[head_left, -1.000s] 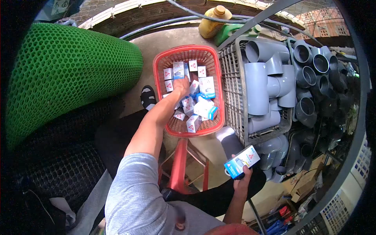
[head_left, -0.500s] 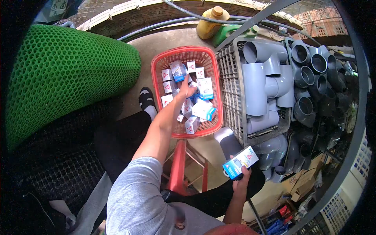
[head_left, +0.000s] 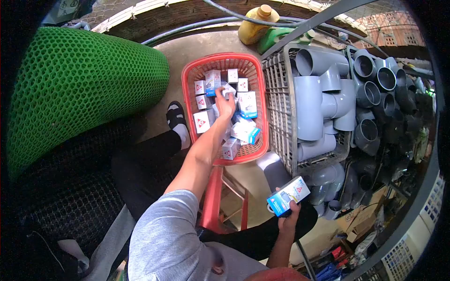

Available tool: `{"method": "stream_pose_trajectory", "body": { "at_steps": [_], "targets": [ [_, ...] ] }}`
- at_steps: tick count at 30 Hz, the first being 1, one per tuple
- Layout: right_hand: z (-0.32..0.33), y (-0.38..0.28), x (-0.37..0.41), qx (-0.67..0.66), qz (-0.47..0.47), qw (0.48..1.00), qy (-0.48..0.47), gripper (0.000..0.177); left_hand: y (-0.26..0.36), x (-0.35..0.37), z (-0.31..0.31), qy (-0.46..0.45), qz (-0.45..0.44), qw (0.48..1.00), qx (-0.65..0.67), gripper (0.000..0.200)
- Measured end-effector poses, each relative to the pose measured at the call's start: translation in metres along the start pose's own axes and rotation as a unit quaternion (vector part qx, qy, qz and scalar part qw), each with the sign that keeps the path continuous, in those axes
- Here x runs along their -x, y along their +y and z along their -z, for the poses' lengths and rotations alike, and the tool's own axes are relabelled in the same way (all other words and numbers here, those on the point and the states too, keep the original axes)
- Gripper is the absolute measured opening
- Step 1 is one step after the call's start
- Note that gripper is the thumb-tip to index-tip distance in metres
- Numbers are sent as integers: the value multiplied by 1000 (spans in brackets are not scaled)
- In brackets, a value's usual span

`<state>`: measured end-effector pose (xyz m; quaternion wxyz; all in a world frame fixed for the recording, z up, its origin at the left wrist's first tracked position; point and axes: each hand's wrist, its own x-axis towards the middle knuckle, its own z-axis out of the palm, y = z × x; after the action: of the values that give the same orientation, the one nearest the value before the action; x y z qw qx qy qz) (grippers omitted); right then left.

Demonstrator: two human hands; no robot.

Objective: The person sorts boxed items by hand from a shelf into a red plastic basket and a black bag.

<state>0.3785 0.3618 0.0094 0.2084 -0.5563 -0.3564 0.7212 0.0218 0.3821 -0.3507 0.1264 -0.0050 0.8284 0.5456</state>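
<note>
My left hand [head_left: 226,104] reaches into the red plastic basket [head_left: 185,89], its fingers closed on a small white box [head_left: 228,87] among the others. Beside it stands a blue-and-white box [head_left: 213,82]. Another blue-and-white box [head_left: 247,104] leans to the right of the hand, and a white box with a red triangle [head_left: 202,122] lies to its left. Over my right thigh, my right hand [head_left: 289,215] grips a blue-and-white box [head_left: 288,195] with the thumb across its face. My left forearm covers some boxes in the basket's lower middle.
A grey crate [head_left: 277,100] of grey pipe fittings [head_left: 309,107] stands right of the basket, with more fittings [head_left: 368,93] beyond. A roll of green mesh [head_left: 98,75] lies left. A yellow jug [head_left: 255,25] and green jug [head_left: 274,38] sit behind. A red stool [head_left: 213,199] is below.
My left hand has shifted slightly within the basket and its fingers have closed on a small white box. My right hand keeps hold of its box, turned only slightly.
</note>
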Motion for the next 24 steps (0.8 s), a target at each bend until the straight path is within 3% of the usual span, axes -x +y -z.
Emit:
{"method": "stream_pose_trajectory", "body": {
  "at_steps": [1, 3, 7, 9, 11, 13, 14, 18, 22, 24],
  "targets": [
    [1, 1, 1, 4, 2, 1000, -1, 82, 0, 3, -8, -2, 0, 1000, -1, 43],
    [4, 1, 2, 0, -3, 1000, -4, 81, 4, 6, -19, 89, 21, 996, 3, 44],
    [5, 4, 2, -23, 5, 1000, 2, 81, -1, 1, -33, 149, 71, 985, 48, 36],
    [2, 3, 2, -23, 12, 1000, -2, 80, -24, -5, -37, 157, 55, 984, 62, 29],
    [3, 0, 3, -23, 13, 1000, -5, 80, -31, -8, -25, 27, 155, 985, 74, 36],
    [2, -2, 4, -14, 1, 1000, -5, 80, -23, 1, -28, 22, 131, 986, -103, 53],
    [2, -1, 4, -17, 0, 1000, -5, 80, -22, -6, -20, -58, 177, 976, -115, 75],
    [3, -2, 1, -14, -1, 1000, -22, 80, -21, -26, -8, -155, 147, 964, -160, 87],
    [0, 0, 1, -11, 9, 1000, -17, 79, -22, -38, -4, -293, 239, 904, -200, 107],
    [-2, -2, 3, -4, 7, 1000, -9, 79, -23, -34, -15, -289, 244, 896, -234, 110]
  ]
}}
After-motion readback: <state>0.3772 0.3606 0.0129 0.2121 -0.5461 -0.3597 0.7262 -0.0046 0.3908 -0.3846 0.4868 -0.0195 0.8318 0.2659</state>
